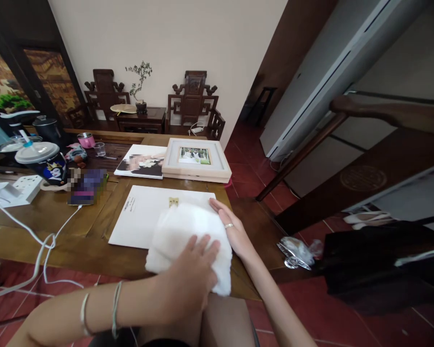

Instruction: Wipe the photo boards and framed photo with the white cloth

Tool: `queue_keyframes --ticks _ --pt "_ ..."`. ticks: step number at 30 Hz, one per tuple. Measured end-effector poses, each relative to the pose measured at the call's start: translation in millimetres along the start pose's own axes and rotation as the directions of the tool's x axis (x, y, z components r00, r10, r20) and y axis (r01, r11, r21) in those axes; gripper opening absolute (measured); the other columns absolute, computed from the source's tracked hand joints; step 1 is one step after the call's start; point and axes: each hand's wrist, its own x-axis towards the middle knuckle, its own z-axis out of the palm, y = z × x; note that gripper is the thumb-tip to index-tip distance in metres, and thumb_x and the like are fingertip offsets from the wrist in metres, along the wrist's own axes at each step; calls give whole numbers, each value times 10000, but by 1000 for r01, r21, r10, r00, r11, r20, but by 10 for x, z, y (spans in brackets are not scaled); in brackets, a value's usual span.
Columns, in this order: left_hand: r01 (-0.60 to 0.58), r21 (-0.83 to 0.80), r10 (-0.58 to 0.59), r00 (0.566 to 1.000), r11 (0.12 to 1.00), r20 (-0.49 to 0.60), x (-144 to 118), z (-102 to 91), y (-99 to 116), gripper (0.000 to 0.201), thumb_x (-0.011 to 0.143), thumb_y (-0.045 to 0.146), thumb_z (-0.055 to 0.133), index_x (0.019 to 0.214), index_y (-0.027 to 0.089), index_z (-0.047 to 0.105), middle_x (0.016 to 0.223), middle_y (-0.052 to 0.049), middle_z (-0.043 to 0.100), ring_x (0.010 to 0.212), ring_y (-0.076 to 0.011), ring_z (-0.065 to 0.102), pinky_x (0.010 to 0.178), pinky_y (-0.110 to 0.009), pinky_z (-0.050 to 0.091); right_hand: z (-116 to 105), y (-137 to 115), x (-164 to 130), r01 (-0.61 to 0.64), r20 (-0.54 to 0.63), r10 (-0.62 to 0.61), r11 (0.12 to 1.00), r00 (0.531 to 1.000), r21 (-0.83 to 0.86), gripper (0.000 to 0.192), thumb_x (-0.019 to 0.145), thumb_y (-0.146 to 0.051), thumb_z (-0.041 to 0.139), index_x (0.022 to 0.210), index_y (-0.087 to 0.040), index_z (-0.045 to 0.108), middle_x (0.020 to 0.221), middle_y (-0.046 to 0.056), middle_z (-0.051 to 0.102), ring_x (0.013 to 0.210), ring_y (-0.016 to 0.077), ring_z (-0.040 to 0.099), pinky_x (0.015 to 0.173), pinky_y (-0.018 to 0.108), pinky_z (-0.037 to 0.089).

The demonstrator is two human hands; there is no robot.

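Note:
On the wooden table lies a flat white panel (137, 219) with a small brass-coloured fitting (173, 202) and fine print at its left side. A folded fluffy white cloth (188, 224) covers the panel's near right part and hangs past its front edge. My left hand (193, 270), fingers spread, rests on top of the cloth; its thumb is not clearly visible. Along the panel's right edge lies my right hand (233, 231), fingers stretched out and a ring on one of them. It touches the edge beside the cloth.
Behind the panel sit a framed photo (197, 159) and a white-edged picture (141, 161). To the left are a phone (88, 188) on a cable, a lidded cup (45, 161) and a power strip (21, 190). A wooden chair (321, 183) stands at right.

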Motion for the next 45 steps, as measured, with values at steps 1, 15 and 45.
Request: queue_keyframes --ticks 1,15,45 --pt "-1 10 1 1000 1000 -5 -70 10 64 355 821 326 596 1100 129 690 1492 -204 335 1365 -403 316 1097 -532 268 -1 -12 -3 10 12 -10 1000 1000 -29 466 933 -507 391 1282 -248 559 1388 71 533 1310 242 453 1135 467 283" --pt "260 -15 -260 965 966 -24 491 -331 -850 283 797 72 455 971 105 675 1279 -149 588 1217 -273 514 1024 -394 404 24 -41 0 268 184 -213 894 960 -360 345 870 -309 498 1163 -189 637 1294 132 597 1280 285 479 1067 483 368" --pt "120 227 -137 989 967 62 -150 55 105 334 821 228 583 1117 119 693 1424 -220 430 1312 -373 423 1046 -485 378 -1 -25 -16 285 221 -217 893 951 -349 497 839 -197 470 1331 -240 524 1406 83 506 1351 250 395 1121 522 296"
